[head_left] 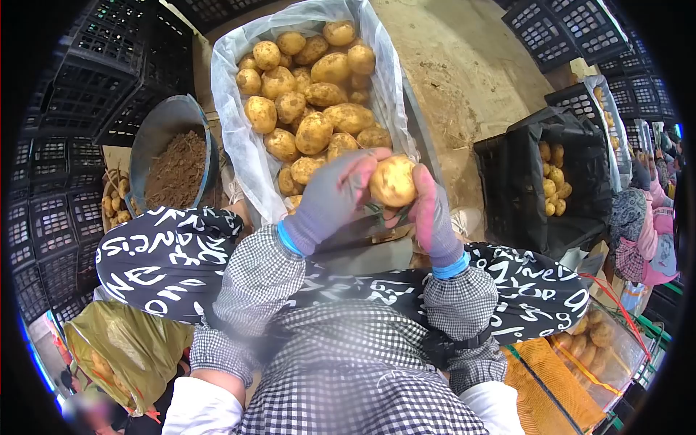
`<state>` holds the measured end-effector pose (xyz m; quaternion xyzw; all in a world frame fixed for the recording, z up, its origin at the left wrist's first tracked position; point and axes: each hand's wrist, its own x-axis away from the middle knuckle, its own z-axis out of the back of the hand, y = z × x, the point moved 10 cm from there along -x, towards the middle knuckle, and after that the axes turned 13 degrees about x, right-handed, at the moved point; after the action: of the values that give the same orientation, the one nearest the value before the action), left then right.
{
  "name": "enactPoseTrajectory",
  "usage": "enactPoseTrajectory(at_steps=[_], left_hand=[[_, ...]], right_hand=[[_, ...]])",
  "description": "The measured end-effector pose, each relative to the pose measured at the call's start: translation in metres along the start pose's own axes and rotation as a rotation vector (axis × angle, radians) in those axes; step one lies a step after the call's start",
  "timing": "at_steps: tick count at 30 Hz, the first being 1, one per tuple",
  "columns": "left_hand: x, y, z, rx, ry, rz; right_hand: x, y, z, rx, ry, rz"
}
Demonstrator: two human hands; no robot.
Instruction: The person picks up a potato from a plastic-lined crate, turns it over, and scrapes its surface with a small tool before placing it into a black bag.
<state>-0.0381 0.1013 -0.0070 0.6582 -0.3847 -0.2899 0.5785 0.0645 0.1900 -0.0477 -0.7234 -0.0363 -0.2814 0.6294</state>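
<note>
Between my two gloved hands is a round yellow potato (393, 181), held up over the near end of a lined crate. My left hand (335, 196), in a grey and pink glove, has its fingers curled against the potato's left side. On the opposite side, my right hand (433, 216) presses its thumb and fingers to the potato. Below and beyond them, many soil-dusted potatoes (314, 133) fill the crate, which has a white plastic liner (235, 119) folded over its rim.
A blue tub (208, 138) of brown soil (174, 170) stands at the left by stacked black crates (94, 87). At the right is a black-lined crate (507, 181) with potatoes. Another person (645, 225) in pink is farther right. A sack (123, 348) lies lower left.
</note>
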Motion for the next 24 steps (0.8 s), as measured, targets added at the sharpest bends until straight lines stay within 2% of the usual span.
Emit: enactPoseTrajectory(at_steps=[1, 3, 4, 5, 7, 10, 12, 14, 16, 19, 22, 24], left_hand=[[0.000, -0.008, 0.001, 0.107, -0.008, 0.060], [-0.001, -0.007, -0.003, -0.096, -0.036, 0.027], [0.000, -0.006, -0.006, -0.195, -0.052, 0.011], [0.002, -0.015, -0.009, -0.034, -0.040, 0.109], [0.010, -0.028, -0.019, 0.258, -0.034, 0.258], [0.009, -0.026, -0.029, 0.586, -0.064, 0.295], [0.006, -0.013, -0.022, 0.534, -0.010, 0.218], [0.002, -0.005, -0.015, 0.490, 0.011, 0.126], [0.000, -0.003, -0.010, 0.464, 0.000, 0.027], [0.005, -0.006, -0.023, 0.710, -0.056, 0.151], [0.001, 0.009, -0.022, 0.681, 0.001, 0.136], [0.000, 0.002, -0.020, 0.574, -0.002, 0.169]], right_hand=[[0.001, -0.001, 0.002, 0.019, 0.035, -0.020], [-0.007, 0.011, 0.017, 0.364, 0.270, 0.257], [-0.005, 0.010, 0.020, 0.406, 0.339, 0.296], [-0.004, 0.009, 0.023, 0.450, 0.409, 0.332], [0.001, 0.004, 0.028, 0.274, 0.450, 0.206], [0.001, -0.002, 0.035, 0.216, 0.433, 0.302], [0.006, -0.019, 0.037, 0.331, 0.382, 0.332], [0.004, -0.025, 0.033, 0.269, 0.278, 0.257], [0.001, -0.011, 0.021, 0.035, 0.118, 0.067], [0.012, -0.018, -0.016, -0.210, -0.156, -0.030], [0.004, -0.034, -0.005, -0.242, -0.042, 0.290], [0.006, -0.043, 0.004, -0.232, 0.046, 0.391]])
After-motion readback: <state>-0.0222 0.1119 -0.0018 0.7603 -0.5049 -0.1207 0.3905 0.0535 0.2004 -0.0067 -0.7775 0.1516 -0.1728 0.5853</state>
